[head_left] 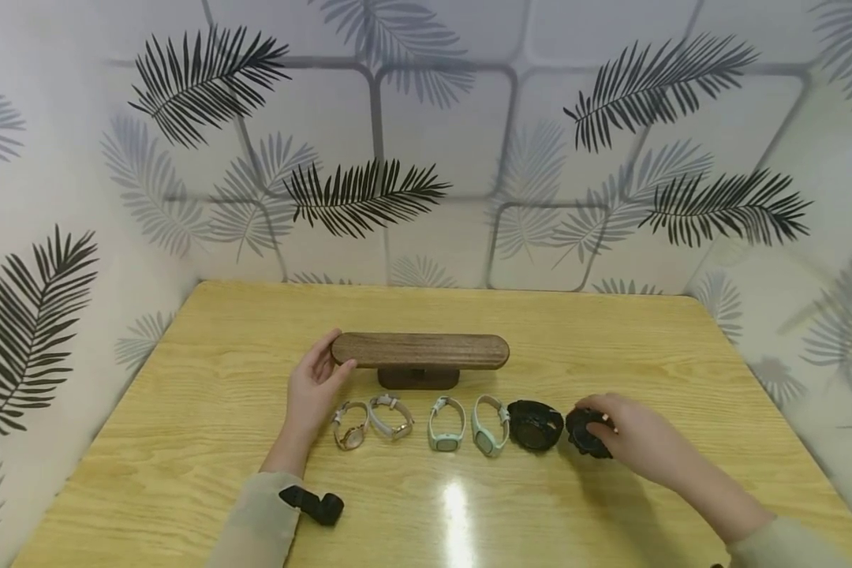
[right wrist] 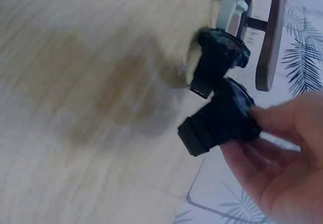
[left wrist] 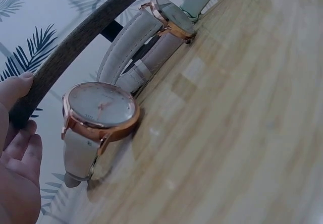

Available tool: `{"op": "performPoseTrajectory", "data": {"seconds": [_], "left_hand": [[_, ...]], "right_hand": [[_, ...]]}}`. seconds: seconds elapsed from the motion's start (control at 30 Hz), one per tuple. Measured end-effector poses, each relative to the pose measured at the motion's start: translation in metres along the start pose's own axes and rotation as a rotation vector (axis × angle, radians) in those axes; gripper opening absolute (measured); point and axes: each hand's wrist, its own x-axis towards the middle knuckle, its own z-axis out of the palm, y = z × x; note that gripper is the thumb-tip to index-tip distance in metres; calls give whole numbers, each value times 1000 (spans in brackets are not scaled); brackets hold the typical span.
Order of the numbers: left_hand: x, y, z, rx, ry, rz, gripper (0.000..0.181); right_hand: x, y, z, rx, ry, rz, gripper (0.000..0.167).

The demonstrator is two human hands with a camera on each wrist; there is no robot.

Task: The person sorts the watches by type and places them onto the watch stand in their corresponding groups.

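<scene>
My left hand (head_left: 313,388) grips the left end of a dark wooden T-bar watch stand (head_left: 420,350), thumb in front and fingers behind. At the right, my right hand (head_left: 635,436) pinches a black wristwatch (head_left: 586,432) between thumb and fingers. Beside it sits another black wristwatch (head_left: 535,426); in the right wrist view the held watch (right wrist: 222,120) overlaps that one. Before the stand are two mint-green watches (head_left: 446,426), (head_left: 491,427), straps closed in loops. Near my left wrist are a rose-gold watch with a pale strap (left wrist: 101,105) and a second pale-strapped watch (left wrist: 132,47).
The watches form a row on a glossy yellow wood-grain table (head_left: 369,505). Behind the table hangs a pale curtain (head_left: 440,142) with dark leaf prints. A black strap-mounted device (head_left: 315,505) is on my left sleeve.
</scene>
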Motion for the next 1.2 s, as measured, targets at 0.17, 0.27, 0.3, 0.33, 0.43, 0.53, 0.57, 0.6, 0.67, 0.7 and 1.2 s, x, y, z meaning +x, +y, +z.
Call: {"op": "performPoseTrajectory", "data": {"seconds": [0.17,0.27,0.3,0.33,0.43,0.53,0.57,0.6,0.67,0.7,1.2], "left_hand": [[1,3,1,11,-1,5,57],[2,3,1,-3,-7,10,57],[2,2,1,-11,-8,12,57],[3,1,1,-15,-9,12,58],[6,-9,-1,-23,-6,11,59],[8,-20,-2,-14,1,13,60],[8,-23,-2,-11,6,17,60],[8,-25,-2,-4,10,22,60],[8,-28,-1,-3,13,34,60],[8,-28,-1,-3,12,40,60],[3,-16,-4,-16,8,-3,58]], "right_hand": [[12,1,-11,6,107,77,26],[22,1,-16,39,140,91,27],[26,1,-17,53,150,94,28],[31,1,-18,64,160,99,28],[43,1,-17,105,186,123,29],[55,-1,-12,211,190,161,30],[59,-2,-10,253,188,172,30],[62,-3,-7,289,183,181,31],[69,-6,-2,359,176,196,31],[72,-7,1,377,176,198,31],[108,-26,26,442,182,160,32]]}}
